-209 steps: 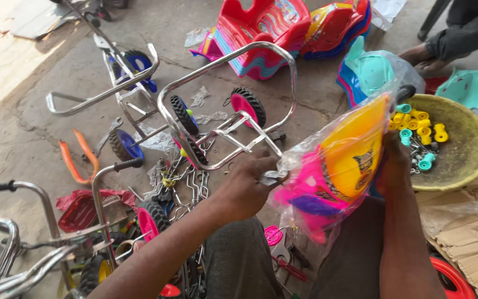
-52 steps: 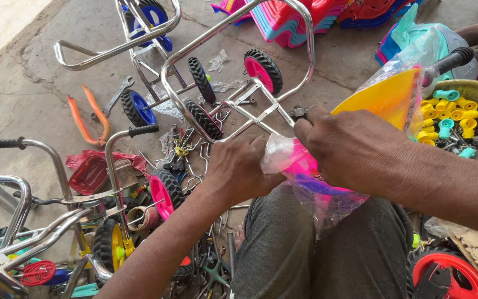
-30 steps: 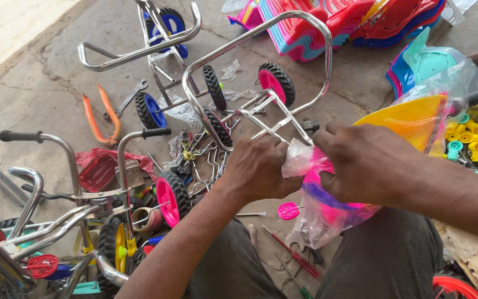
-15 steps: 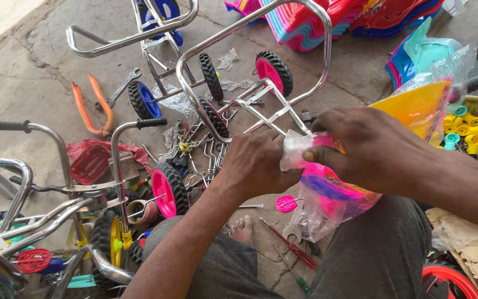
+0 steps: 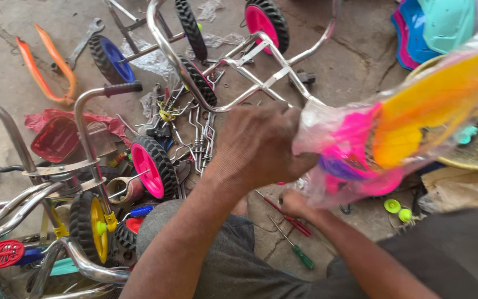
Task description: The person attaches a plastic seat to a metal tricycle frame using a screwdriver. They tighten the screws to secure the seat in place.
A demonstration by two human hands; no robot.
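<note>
Now the right hand [image 5: 294,204] had dropped from the top of the plastic bag [image 5: 394,138] to below it, its grip hidden. The left hand [image 5: 258,147] pinched the bag's end above the lap; inside were pink, yellow and purple plastic parts.

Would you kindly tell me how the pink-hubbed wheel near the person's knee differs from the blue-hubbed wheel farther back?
The pink-hubbed wheel sits close to the person's knee, among loose metal rods; the blue-hubbed wheel lies farther off, beside the orange plastic strips. The pink one looks larger in view, being nearer; the blue one looks smaller. Both have black treaded tyres and rest on the concrete floor.
</note>
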